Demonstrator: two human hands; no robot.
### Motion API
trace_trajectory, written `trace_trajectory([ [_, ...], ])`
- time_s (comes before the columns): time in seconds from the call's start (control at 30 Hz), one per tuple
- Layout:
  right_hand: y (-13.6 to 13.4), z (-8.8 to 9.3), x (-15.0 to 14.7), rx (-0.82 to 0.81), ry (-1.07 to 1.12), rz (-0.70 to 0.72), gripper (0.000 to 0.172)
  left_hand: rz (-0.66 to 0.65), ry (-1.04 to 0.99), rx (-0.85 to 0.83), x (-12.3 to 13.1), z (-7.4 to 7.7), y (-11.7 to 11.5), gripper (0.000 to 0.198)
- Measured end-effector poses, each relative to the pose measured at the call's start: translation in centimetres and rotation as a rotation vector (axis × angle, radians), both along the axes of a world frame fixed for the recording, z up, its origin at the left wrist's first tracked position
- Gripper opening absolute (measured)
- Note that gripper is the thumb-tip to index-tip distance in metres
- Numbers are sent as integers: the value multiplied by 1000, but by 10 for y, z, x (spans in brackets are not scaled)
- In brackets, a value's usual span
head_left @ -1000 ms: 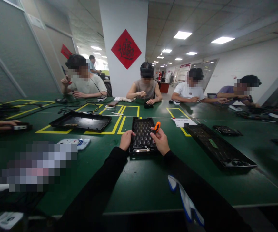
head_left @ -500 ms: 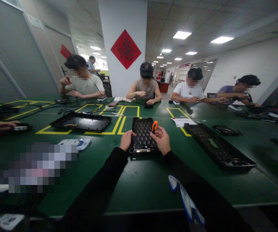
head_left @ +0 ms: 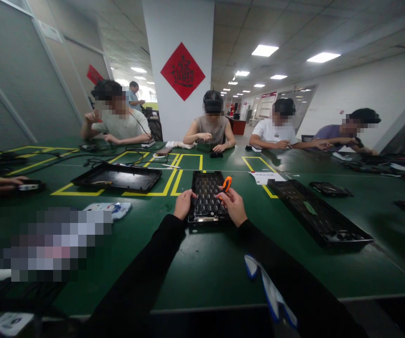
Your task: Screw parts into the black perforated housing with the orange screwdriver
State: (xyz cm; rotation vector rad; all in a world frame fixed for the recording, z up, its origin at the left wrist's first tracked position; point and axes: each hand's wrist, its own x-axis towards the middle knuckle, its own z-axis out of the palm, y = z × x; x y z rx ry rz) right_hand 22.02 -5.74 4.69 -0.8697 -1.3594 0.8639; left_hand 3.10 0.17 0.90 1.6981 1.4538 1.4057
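A black keyboard frame (head_left: 207,195) lies lengthwise on the green table (head_left: 202,267) in front of me. My left hand (head_left: 183,203) is closed on its near left edge. My right hand (head_left: 235,205) sits at the frame's right edge, fingers pinched round an orange-handled screwdriver (head_left: 227,183) that points down into the frame. Both of my arms wear black sleeves.
A black tray (head_left: 117,177) lies left inside yellow tape, another long black frame (head_left: 318,213) right. A white-blue packet (head_left: 109,209) lies left of me, a paper (head_left: 266,178) beyond. Several people work across the table. Another person's hand (head_left: 1,181) rests at the left edge.
My right hand has shifted the orange screwdriver slightly, tilting its handle left and back right. The left hand stays on the frame.
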Motion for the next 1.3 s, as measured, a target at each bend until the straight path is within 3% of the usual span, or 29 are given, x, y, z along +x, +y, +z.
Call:
trace_trajectory([
  [0.27,2,0,1,114,-71,-123,35,-6,-16,-9,1,2,-3,44],
  [0.53,8,-5,0,71,55,-92,45,5,-8,4,1,2,-1,44],
  [0.77,3,-2,1,-12,83,-6,39,-5,-13,2,1,0,0,44],
  [1.3,7,-4,2,40,58,-73,46,5,-11,-5,1,4,-3,42],
])
